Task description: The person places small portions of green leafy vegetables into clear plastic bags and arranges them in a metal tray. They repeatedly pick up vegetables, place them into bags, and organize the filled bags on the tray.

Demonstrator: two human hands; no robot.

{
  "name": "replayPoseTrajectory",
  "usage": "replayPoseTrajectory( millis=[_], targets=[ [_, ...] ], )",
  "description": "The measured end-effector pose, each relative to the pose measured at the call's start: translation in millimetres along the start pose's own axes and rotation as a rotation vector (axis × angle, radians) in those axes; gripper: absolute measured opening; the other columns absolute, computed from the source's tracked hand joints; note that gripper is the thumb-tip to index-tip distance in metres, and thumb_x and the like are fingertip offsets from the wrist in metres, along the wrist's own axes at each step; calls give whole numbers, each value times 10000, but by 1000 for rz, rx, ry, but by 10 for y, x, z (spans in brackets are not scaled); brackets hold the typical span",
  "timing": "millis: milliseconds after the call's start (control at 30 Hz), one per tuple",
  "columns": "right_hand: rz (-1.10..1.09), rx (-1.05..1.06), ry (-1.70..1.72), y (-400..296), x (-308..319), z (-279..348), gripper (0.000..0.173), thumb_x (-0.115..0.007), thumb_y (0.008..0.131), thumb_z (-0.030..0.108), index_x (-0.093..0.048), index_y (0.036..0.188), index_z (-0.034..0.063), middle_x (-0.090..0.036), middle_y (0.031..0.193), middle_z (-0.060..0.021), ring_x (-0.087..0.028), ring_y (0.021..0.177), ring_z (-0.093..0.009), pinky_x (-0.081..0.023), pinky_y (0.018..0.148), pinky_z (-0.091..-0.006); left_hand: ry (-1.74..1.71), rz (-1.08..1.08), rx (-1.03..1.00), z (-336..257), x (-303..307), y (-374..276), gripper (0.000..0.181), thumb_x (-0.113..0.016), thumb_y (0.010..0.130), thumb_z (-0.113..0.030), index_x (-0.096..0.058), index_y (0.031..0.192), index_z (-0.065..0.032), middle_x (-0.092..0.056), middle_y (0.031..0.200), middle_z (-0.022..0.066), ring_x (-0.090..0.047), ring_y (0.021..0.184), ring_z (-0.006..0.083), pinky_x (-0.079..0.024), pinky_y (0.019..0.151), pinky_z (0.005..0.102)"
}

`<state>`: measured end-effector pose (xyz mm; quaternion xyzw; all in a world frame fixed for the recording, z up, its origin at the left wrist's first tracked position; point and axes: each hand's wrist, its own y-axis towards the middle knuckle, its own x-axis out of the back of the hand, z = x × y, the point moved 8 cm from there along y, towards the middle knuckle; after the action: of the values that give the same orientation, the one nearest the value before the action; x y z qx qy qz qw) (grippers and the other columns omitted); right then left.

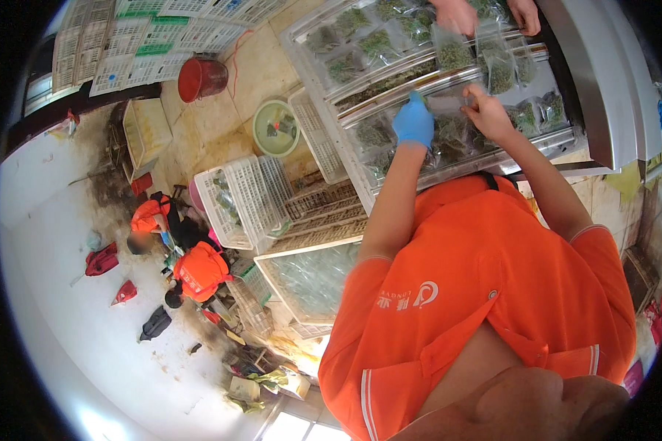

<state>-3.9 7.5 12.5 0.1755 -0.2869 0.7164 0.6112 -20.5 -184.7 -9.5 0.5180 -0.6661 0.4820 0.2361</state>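
My left hand, in a blue glove, pinches the mouth end of a clear plastic bag above the metal bed. At the bag's other side is my bare right hand, thumb and forefinger drawn together on its edge. Around them, clear bags of chopped green vegetable lie in rows on the bed of a stainless-steel vacuum sealing machine. Metal sealing bars run between the rows. Across the machine, another person's hands are over filled bags.
The machine's raised steel lid stands at the right. On the left are a white crate with bags, a bin of clear packs, a green basin, a red bucket and stacked crates. Two people in orange work beyond.
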Motion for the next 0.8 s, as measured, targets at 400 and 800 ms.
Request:
replayPoseTrajectory(
  millis=[400, 800],
  targets=[
    [38, 123, -339, -12, -101, 178, 303, -647, 862, 324, -650, 1083, 117, -682, 916, -185, -652, 817, -389, -529, 697, -467, 59, -174, -103, -255, 248, 221, 304, -509, 912, -151, -542, 1176, -4, -688, 867, 216, -673, 781, 390, -518, 667, 502],
    [-63, 373, -416, -146, -293, 423, 252, -636, 834, 257, -643, 1037, 108, -679, 855, -108, -661, 733, -327, -527, 622, -448, 1, -286, 24, -73, 317, 416, 234, -559, 915, -284, -577, 1008, -70, -675, 851, 243, -653, 780, 434, -503, 682, 525]
  ],
)
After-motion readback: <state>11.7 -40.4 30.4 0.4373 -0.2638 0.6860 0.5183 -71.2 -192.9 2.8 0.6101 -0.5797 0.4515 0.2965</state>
